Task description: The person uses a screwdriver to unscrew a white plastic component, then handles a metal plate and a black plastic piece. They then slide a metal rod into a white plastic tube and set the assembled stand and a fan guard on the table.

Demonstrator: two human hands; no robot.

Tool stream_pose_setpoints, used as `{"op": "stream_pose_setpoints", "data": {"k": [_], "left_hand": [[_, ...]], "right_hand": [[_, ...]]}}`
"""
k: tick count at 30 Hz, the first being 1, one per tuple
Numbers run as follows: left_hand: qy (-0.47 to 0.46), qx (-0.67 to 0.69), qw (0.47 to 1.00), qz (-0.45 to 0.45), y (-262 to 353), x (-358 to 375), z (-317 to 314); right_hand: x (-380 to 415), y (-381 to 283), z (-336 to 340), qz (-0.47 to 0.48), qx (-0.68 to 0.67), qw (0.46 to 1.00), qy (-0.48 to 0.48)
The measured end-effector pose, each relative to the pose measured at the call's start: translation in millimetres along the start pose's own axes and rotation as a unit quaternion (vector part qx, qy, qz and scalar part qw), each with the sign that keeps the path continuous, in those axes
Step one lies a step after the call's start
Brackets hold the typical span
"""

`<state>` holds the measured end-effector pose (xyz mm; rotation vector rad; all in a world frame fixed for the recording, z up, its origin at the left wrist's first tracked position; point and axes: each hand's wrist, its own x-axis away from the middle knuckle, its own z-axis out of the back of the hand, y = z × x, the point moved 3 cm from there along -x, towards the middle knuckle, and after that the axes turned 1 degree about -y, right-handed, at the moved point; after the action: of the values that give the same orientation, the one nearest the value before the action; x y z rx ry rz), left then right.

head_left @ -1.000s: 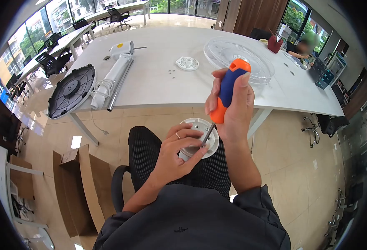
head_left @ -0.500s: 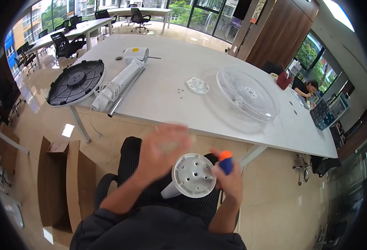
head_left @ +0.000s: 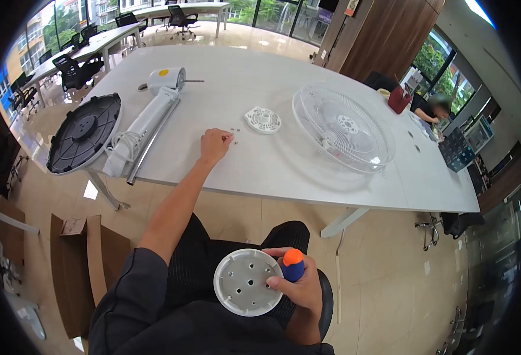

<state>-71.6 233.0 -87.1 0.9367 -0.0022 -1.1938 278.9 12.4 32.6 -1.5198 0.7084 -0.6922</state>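
Observation:
My left hand (head_left: 215, 146) reaches out over the white table, its thumb and fingers pinched beside several small screws (head_left: 235, 142). Whatever sits between those fingertips is too small to make out. Close to my lap, my right hand (head_left: 302, 289) grips a round white plastic fan housing (head_left: 234, 284) by its right edge, thumb on the inner face. The housing's open side, with several holes, faces up. Held in the same hand is a screwdriver (head_left: 293, 265) with a blue handle and orange end; its shaft is hidden. A white vented cover (head_left: 263, 120) lies right of the screws.
On the table (head_left: 225, 171) are a clear fan guard (head_left: 346, 127), a white motor unit (head_left: 164, 80), a white stand column (head_left: 145, 127), a metal tube (head_left: 154, 142) and a round black-bottomed base (head_left: 86, 133). A cardboard box (head_left: 74, 272) stands left. Another person (head_left: 432, 110) sits far right.
My left hand has moved from above the housing forward to the screws on the table. My right hand, with housing and screwdriver, has come lower and left, and its thumb now presses on the housing.

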Motion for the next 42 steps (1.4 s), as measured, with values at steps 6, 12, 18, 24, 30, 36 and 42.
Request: {"op": "stream_pose_setpoints", "data": {"k": [6,12,18,24,30,36,42], "left_hand": [[0.037,0.013,0.998,-0.045,6,10,5],[0.051,0.361,0.926,0.095,87,105,101],[-0.120,0.518,0.847,-0.001,185,223,199],[-0.178,0.335,0.920,-0.099,208,262,214],[-0.187,0.310,0.925,-0.115,223,295,228],[-0.179,0.277,0.937,-0.113,230,310,240],[-0.168,0.289,0.936,-0.107,228,313,242]], "right_hand": [[-4,2,4,0.006,-0.016,1.000,0.026],[0,2,8,0.019,0.003,0.999,0.030],[2,-3,-2,0.014,0.044,0.998,0.042],[15,-14,-3,0.170,0.054,0.974,0.140],[46,-102,-2,0.332,-0.162,0.909,0.192],[40,-105,-38,0.383,-0.237,0.886,0.111],[34,-91,-51,0.386,-0.217,0.890,0.108]]}}
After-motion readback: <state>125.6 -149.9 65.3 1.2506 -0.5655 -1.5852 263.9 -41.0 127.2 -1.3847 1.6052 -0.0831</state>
